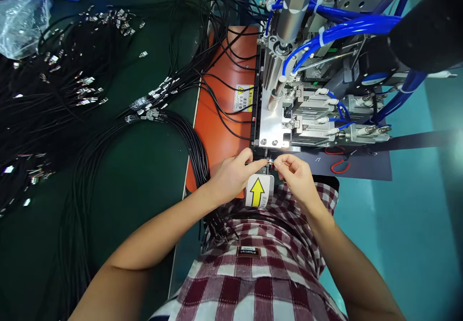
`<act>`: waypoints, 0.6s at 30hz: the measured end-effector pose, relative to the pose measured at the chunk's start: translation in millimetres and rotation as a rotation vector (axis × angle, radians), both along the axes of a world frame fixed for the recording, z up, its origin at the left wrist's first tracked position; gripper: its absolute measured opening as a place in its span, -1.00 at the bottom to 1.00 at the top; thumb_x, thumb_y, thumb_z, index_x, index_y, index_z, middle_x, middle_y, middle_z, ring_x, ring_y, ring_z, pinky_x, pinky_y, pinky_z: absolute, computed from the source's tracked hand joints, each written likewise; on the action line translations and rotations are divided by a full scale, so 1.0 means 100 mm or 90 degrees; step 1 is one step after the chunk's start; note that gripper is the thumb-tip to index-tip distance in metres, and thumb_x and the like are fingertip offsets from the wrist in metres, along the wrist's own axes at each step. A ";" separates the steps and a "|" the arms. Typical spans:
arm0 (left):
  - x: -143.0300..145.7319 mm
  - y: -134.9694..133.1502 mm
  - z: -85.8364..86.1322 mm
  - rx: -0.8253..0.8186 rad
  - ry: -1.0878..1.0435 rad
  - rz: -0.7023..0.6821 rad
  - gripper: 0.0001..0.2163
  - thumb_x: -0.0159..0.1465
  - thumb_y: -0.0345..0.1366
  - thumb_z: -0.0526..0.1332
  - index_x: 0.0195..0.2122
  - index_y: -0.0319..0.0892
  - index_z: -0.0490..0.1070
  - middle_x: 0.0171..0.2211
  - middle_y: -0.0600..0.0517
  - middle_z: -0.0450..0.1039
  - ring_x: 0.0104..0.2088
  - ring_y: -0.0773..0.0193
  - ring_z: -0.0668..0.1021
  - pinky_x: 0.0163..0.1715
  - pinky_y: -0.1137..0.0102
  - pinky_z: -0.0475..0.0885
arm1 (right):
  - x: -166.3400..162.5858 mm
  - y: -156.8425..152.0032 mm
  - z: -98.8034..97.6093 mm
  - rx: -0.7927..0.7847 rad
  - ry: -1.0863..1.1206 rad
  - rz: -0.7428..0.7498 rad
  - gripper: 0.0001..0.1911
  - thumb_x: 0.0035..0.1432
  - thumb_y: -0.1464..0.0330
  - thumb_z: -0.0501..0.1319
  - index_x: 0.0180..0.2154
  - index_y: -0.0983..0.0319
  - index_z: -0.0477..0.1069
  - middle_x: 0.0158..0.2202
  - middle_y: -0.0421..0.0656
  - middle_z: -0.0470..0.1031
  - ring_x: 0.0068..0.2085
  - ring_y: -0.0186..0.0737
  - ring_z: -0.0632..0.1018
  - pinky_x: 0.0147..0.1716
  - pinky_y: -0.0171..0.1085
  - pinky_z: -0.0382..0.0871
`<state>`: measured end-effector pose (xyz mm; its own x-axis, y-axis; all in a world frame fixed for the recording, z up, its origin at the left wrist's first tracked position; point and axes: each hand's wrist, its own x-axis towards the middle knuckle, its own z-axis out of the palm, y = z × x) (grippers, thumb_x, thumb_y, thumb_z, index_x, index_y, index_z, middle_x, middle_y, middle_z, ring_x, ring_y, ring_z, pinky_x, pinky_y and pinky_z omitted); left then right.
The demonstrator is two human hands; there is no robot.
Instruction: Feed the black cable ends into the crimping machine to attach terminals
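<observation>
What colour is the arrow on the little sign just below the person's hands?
The arrow is yellow with a black outline, on a white sign; the head view shows it clearly.

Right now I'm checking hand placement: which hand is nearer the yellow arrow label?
Left. The left hand rests beside the yellow arrow label, nearly touching its left edge; the right hand pinches thin wires up and to its right.

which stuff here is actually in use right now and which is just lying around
In use:
left hand and right hand, pinching a thin wire end between them
machine, right at the fingertips
arrow label below the hands

Lying about:
black cable bundles on the green mat
plastic bag, top left
orange pad with loose cables over it
</observation>
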<state>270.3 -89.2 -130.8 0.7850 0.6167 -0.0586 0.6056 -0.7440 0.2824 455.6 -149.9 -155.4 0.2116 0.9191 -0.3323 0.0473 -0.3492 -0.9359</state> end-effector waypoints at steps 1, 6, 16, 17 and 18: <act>0.00 0.00 0.00 0.001 0.006 0.001 -0.63 0.34 -0.43 0.03 0.12 -0.01 0.36 -0.27 0.00 0.32 -0.36 0.32 0.48 -0.45 0.49 0.40 | 0.00 0.00 0.00 0.001 0.000 -0.002 -0.79 0.10 0.21 0.23 -0.43 0.23 0.37 -0.51 -0.24 0.34 -0.53 -0.36 0.29 -0.56 -0.33 0.17; 0.01 -0.01 0.01 0.000 0.025 0.002 -0.64 0.34 -0.42 0.04 0.12 -0.01 0.36 -0.27 -0.01 0.32 -0.37 0.31 0.48 -0.46 0.49 0.38 | 0.00 0.00 -0.01 -0.008 0.016 -0.008 -0.81 0.09 0.24 0.23 -0.42 0.23 0.38 -0.52 -0.25 0.31 -0.52 -0.36 0.27 -0.54 -0.33 0.14; 0.01 -0.02 0.00 0.011 0.028 0.002 -0.65 0.33 -0.40 0.04 0.11 -0.02 0.35 -0.27 -0.01 0.30 -0.38 0.31 0.46 -0.46 0.49 0.36 | -0.04 -0.02 -0.04 0.009 -0.002 -0.017 -0.82 0.12 0.25 0.21 -0.42 0.22 0.34 -0.50 -0.25 0.32 -0.53 -0.35 0.27 -0.54 -0.31 0.13; 0.01 -0.02 0.00 0.008 0.029 0.003 -0.65 0.34 -0.39 0.04 0.11 -0.02 0.35 -0.27 -0.01 0.30 -0.38 0.31 0.46 -0.46 0.48 0.36 | -0.05 -0.03 -0.05 0.020 -0.007 -0.019 -0.83 0.13 0.25 0.20 -0.41 0.21 0.34 -0.50 -0.24 0.32 -0.52 -0.35 0.27 -0.53 -0.31 0.14; 0.01 -0.02 0.00 0.006 0.029 0.004 -0.65 0.34 -0.39 0.04 0.11 -0.02 0.36 -0.27 -0.01 0.30 -0.38 0.31 0.46 -0.46 0.48 0.37 | -0.06 -0.04 -0.07 0.033 -0.015 -0.022 -0.83 0.15 0.25 0.20 -0.40 0.21 0.34 -0.49 -0.24 0.32 -0.51 -0.34 0.28 -0.52 -0.31 0.16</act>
